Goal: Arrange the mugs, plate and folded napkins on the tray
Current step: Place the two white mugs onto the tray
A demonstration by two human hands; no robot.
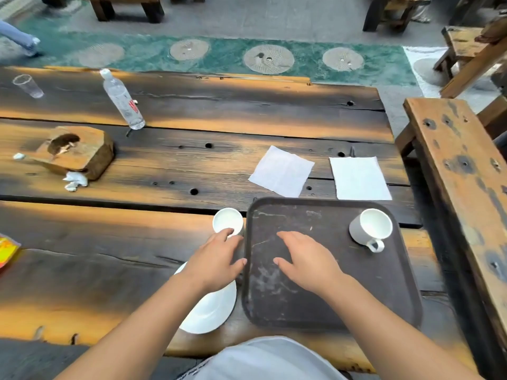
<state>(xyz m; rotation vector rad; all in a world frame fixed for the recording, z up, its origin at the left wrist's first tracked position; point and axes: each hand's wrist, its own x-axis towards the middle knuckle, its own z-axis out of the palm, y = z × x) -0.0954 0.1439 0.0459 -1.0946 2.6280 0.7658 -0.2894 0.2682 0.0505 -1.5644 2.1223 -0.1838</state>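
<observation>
Two bare forearms, uncovered from the lower frame edge to the wrist, with no sleeves, watch, bracelet or rings in sight. The left hand (216, 259) and right hand (307, 260) are gloveless, their fingers (285, 237) tipped with short, unpainted nails. Below, a light grey garment (269, 357) covers the person's torso, with dark lettering along its lower left edge.

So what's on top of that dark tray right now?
One white mug stands in the tray's far right corner. The right hand hovers over the middle, hiding the surface beneath it.
</observation>
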